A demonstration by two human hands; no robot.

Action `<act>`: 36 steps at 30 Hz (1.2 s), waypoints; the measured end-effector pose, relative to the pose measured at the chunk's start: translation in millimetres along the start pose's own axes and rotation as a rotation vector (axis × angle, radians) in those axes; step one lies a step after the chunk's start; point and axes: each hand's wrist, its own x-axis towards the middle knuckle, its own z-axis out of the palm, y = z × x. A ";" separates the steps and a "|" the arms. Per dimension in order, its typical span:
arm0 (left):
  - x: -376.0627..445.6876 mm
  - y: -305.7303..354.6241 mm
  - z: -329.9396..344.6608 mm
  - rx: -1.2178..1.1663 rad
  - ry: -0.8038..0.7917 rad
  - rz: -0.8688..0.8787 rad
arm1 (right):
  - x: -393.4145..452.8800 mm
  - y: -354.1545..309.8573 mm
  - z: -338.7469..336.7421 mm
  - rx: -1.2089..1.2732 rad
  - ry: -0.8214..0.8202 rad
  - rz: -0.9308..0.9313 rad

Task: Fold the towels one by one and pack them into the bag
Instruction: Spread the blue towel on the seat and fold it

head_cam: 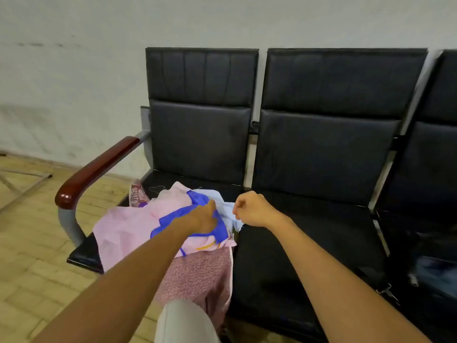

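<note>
The seats [314, 144] across the middle and right of the frame look like black padded leatherette with a dull sheen, on matt grey metal framing. At left, the armrest [96, 167] is glossy reddish-brown wood. The pink towel [123, 229] at lower centre is thin, soft cloth; the darker pink towel [197, 276] below looks nubbly.

pink towel [123, 229] | blue towel [197, 199] | speckled pink cloth [197, 273] | pale, perhaps light-blue towel [222, 206] | black seats [309, 243]
</note>
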 end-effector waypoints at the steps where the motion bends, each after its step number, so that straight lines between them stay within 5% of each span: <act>1: 6.0 -0.3 7.2 0.001 -0.034 -0.027 | 5.3 3.8 2.6 -0.005 -0.005 0.006; 7: 40.3 -3.7 54.6 -0.020 -0.198 -0.106 | 16.5 26.0 8.3 -0.023 -0.055 0.049; 19: 67.5 -0.3 80.1 -0.403 0.001 -0.209 | 15.9 45.6 15.1 0.044 -0.108 0.076; 23: 62.0 14.5 68.3 -0.718 0.280 -0.109 | 12.5 48.6 10.5 0.093 -0.085 0.072; 27: 33.9 45.3 30.6 -0.956 0.397 0.134 | 5.4 45.4 -0.6 0.156 0.021 0.016; 32: -6.4 77.9 -18.5 -0.906 0.317 0.443 | -22.8 30.7 -29.2 0.250 0.008 -0.089; 36: -44.2 84.7 -59.7 -0.890 0.086 0.576 | -59.0 27.0 -62.9 0.263 0.058 -0.178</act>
